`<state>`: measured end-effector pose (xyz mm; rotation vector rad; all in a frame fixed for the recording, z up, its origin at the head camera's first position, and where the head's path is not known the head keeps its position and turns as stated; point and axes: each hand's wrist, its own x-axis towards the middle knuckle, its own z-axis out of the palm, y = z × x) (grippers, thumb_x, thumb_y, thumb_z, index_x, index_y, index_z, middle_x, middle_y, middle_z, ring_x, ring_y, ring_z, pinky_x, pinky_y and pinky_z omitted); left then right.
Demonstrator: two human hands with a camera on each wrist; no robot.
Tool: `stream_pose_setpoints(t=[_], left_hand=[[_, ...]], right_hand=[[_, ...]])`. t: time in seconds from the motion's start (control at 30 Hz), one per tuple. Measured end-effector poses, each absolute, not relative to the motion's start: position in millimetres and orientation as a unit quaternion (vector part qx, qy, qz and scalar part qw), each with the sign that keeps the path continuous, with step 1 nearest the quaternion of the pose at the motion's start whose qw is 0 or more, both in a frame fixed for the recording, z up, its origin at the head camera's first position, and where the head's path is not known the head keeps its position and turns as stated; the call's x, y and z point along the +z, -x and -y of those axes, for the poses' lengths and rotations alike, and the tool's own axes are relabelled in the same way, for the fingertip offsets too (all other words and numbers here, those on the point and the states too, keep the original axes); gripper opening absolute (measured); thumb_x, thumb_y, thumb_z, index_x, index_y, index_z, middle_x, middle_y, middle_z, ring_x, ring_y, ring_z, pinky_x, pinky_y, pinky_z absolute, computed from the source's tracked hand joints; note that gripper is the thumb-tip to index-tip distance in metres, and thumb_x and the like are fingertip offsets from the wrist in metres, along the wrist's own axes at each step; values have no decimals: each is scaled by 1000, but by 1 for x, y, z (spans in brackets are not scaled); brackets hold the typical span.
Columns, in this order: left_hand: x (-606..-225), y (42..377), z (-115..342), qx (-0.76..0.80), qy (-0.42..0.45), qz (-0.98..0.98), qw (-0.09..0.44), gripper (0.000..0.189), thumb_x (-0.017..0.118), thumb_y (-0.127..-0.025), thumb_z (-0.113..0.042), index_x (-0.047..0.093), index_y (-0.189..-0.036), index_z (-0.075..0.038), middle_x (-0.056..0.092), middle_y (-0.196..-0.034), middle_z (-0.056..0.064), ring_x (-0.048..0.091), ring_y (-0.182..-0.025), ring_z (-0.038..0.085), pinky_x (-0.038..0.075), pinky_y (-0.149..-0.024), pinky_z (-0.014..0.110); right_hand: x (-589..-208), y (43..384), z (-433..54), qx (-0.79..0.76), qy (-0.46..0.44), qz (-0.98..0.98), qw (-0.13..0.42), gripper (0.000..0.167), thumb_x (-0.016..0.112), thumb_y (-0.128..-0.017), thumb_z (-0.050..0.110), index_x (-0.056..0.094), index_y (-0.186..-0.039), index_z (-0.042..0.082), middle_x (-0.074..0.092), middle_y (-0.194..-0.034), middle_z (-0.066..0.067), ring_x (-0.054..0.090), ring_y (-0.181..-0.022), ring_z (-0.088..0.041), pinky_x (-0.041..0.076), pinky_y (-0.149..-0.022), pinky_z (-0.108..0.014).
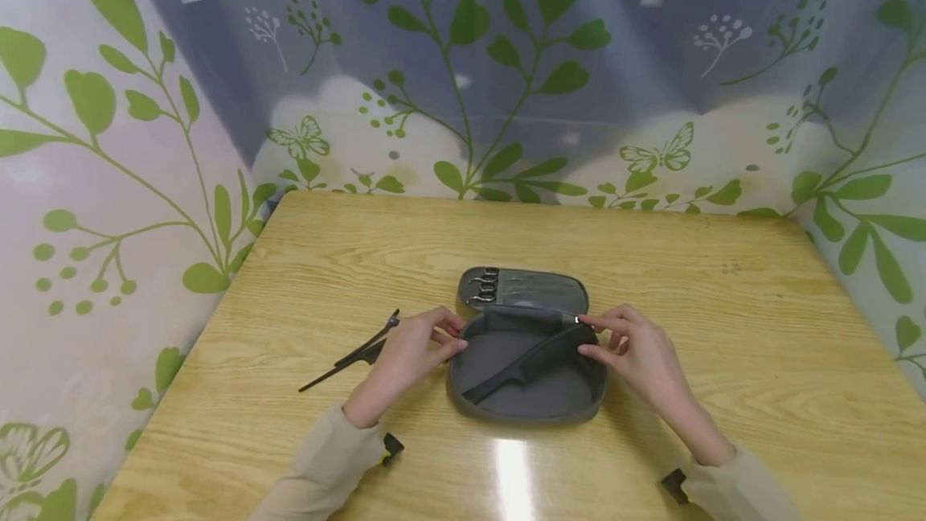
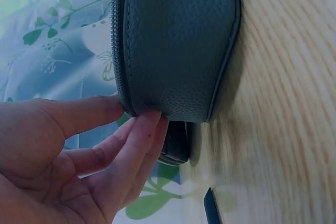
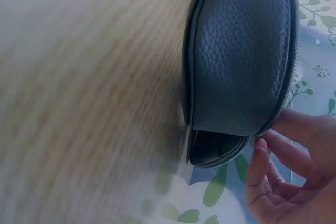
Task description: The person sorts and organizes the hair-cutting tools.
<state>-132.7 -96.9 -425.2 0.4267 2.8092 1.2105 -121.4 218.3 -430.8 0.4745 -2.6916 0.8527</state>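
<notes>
Left-hand fingers and right-hand fingers pinch the gray case, its lid mark illegible.

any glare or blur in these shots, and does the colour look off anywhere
Head view: a white glare streak shines on the table in front of the case; left wrist view: dim and bluish, the case's pebbled side fairly clear; right wrist view: similarly cool, the wood grain smeared and soft, the case's texture sharper.
</notes>
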Motion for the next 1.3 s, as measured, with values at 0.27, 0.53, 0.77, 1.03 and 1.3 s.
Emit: stream_pose_setpoints(t=[0.27,0.53,0.77,1.03,1.3], left_hand=[[-417,132,84,342,-179,-918,-87,18,81,-87,-10,71,-102,-6,71,-97,5,69,-85,19,57,-70,29],[-413,135,43,324,-275,-905,26,16,74,-94,-16,72,-106,-6,75,-92,3,71,-80,13,55,-71,24],[-431,142,30,307,-270,-909,87,13,73,-95,-21,75,-104,-12,77,-88,0,73,-82,12,55,-76,29],[-439,147,30,304,-282,-907,71,7,77,-90,-19,74,-94,-14,77,-79,-2,73,-76,9,55,-74,30],[-439,150,30,305,-294,-902,82,7,78,-88,-17,74,-92,-13,76,-79,-2,72,-74,8,54,-70,27]], right_hand=[[-433,121,-221,308,-175,929,111,43,82,-80,-3,74,-121,5,65,-98,-6,65,-69,-12,56,-58,-24],[-435,121,-223,310,-171,925,138,42,80,-81,-5,76,-120,8,67,-94,-3,68,-71,-16,48,-56,-23],[-436,122,-223,319,-161,926,125,43,79,-81,-5,76,-121,9,69,-95,-4,70,-73,-18,49,-58,-24],[-431,121,-226,359,-128,920,87,45,76,-82,-8,72,-124,8,74,-93,-6,73,-75,-22,52,-57,-24],[-428,122,-230,343,-93,933,50,31,72,-86,-2,74,-115,8,74,-92,-4,74,-79,-24,47,-58,-26]])
